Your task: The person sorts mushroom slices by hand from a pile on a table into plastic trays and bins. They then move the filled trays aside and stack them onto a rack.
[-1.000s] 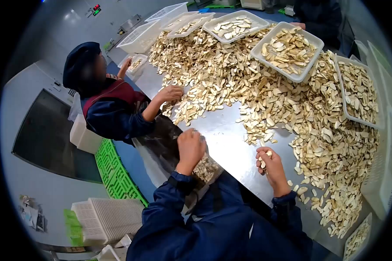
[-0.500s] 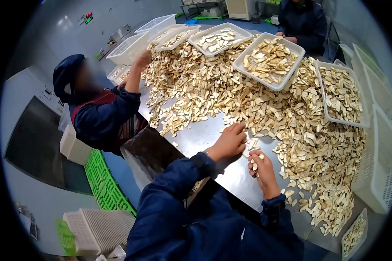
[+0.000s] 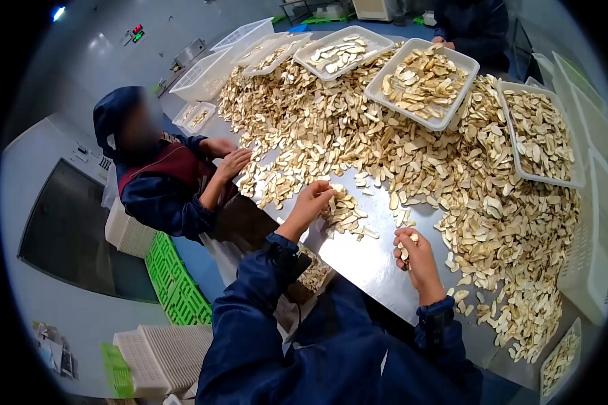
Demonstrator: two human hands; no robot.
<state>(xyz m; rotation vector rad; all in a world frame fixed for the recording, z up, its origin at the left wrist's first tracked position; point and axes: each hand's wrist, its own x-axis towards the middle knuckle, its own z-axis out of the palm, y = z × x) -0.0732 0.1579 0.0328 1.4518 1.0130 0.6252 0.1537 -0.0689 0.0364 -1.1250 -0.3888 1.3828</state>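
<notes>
A big heap of pale dried slices [image 3: 412,148] covers a steel table [image 3: 368,253]. My left hand [image 3: 311,202] rests on the table, fingers curled against a small bunch of slices [image 3: 344,212] that it has drawn out of the heap toward the near edge. My right hand [image 3: 412,253] is closed around a few slices, held just above the bare steel. Both my arms are in dark blue sleeves.
White trays of slices [image 3: 422,77] [image 3: 540,135] [image 3: 338,50] sit on the heap. A person in a dark cap [image 3: 125,115] works at the table's left side; another person [image 3: 476,23] sits at the far end. White baskets [image 3: 598,270] and a green crate [image 3: 175,283] stand around.
My left hand pulled back from the heap toward the near edge, dragging a small bunch of slices. The person on the left lowered the raised arm to the table.
</notes>
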